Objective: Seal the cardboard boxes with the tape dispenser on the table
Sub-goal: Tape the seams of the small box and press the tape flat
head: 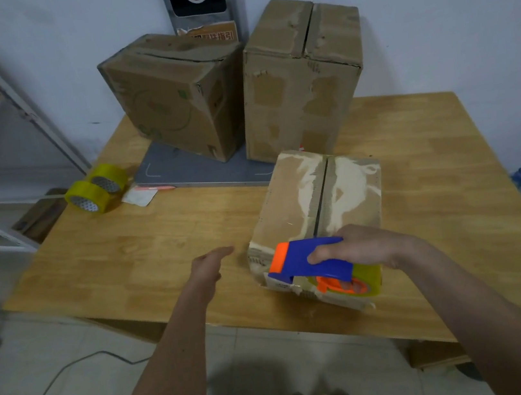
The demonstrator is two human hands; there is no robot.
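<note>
Blue tape dispenser [309, 262] gripped by right hand [358, 247] at near box [317, 202], left hand [210, 264] outstretched, fingers relaxed

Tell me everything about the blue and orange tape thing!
The tape dispenser looks like plastic: a blue body and handle, an orange front end and an orange hub holding a yellowish roll of tape. The right hand holds its handle. It sits at the near end of the nearest cardboard box, by the open seam between the top flaps.
</note>
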